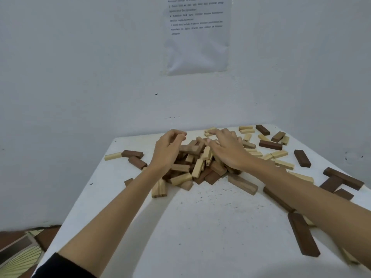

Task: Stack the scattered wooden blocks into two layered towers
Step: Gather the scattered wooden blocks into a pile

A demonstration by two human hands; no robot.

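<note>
Centrally, the heap of light and dark rectangular wooden blocks (197, 169) lies on the far half of the white surface (200, 227), the right hand (226, 151) resting flat on it with fingers spread, the left hand (168, 151) curled at its left edge, contents not discernible.

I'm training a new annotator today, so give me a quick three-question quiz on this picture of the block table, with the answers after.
1. True or false: a finished tower already stands on the white table.
2. Which hand lies with its fingers stretched out over the central pile of blocks? A) left hand B) right hand C) neither
3. Fill in: the printed sheet of paper hangs on the ____.
Key: 1 false; 2 B; 3 wall.
</note>
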